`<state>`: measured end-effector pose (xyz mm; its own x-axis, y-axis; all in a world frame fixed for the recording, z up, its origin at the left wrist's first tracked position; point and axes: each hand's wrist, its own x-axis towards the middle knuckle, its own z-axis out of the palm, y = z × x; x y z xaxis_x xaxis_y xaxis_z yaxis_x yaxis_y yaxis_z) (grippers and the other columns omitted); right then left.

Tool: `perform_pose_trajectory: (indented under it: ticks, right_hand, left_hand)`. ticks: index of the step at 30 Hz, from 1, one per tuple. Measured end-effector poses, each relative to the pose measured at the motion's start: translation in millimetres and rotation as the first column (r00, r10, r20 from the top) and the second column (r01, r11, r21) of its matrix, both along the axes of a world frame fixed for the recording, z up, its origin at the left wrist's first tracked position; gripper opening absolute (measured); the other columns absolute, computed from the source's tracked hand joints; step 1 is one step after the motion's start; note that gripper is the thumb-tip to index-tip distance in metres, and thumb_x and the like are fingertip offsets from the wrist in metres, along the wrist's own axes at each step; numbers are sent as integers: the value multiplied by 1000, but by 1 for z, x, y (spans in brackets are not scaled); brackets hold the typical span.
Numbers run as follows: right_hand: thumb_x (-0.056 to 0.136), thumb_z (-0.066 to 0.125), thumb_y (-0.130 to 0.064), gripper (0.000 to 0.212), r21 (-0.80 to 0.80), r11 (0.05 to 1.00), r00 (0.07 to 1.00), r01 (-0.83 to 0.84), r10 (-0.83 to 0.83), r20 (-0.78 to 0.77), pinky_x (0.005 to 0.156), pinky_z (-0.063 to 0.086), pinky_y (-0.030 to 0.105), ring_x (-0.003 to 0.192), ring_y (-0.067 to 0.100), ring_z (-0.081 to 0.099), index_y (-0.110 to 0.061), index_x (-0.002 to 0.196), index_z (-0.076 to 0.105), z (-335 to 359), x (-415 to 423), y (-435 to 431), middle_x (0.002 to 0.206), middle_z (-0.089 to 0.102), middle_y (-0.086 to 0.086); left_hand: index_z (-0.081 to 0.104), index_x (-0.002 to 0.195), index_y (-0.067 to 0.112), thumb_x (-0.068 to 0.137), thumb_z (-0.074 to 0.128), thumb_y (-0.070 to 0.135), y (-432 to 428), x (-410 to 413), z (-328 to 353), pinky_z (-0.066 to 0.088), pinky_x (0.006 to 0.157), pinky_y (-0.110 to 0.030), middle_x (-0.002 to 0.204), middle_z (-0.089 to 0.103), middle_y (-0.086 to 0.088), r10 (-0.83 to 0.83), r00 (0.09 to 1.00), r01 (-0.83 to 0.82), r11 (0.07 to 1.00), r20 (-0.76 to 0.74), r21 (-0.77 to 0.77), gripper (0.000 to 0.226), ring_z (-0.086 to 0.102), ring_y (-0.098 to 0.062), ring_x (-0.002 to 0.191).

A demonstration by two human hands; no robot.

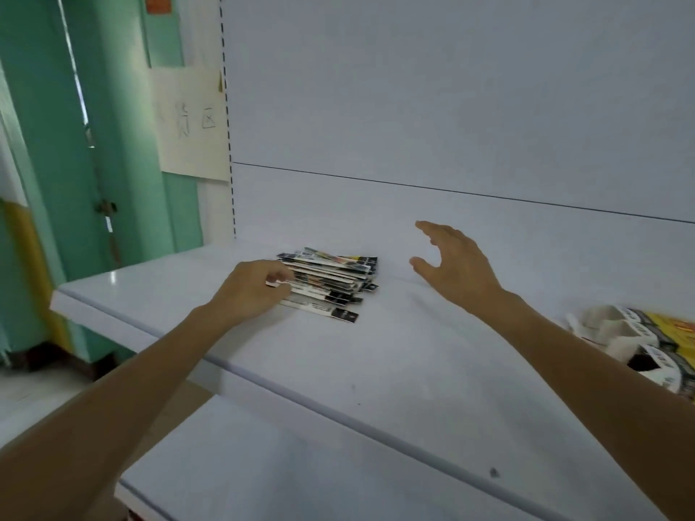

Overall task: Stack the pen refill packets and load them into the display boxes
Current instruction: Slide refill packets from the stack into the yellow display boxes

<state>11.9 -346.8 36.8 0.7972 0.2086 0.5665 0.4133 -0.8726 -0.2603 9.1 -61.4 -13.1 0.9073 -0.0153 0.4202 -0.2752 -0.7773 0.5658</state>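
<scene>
Two hands are shown at a loose stack of pen refill packets lying just left of the frame's centre. The left hand is set against the stack's left end, its fingers and thumb curled round the ends of several packets. The right hand is held spread and slightly cupped, palm turned toward the stack, just right of it and apart from it. The packets are seen as long, narrow, flat strips. Their long axes run roughly left to right across the frame, dipping a little toward the lower right, and their dark printed ends point right. The pile is fanned, not squared: the lower packets are stepped out toward the bottom of the frame. Each packet is judged to be light, thin and somewhat flexible, with a glossy face likely to slip on its neighbours, so a one-ended grip is expected to let the pile splay. A hold at both short ends, pressed inward, is suggested for squaring and lifting. The stack is borne on a pale shelf. Display boxes are partly visible at the right edge, well apart from the stack. A marked sheet of paper hangs at the upper left.
</scene>
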Motion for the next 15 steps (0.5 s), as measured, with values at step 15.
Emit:
perform_pose_trajectory:
  ticks: [15]
  right_hand:
    - [81,70,-18,42,-58,998,951,-32,12,-310,89,45,30,100,22,55,-11,119,56,-37,49,103,116,54,7]
  left_hand:
    - [67,105,17,86,64,21,52,87,-1,45,86,-30,99,60,2,-325,945,323,922,-26,216,20,56,-14,95]
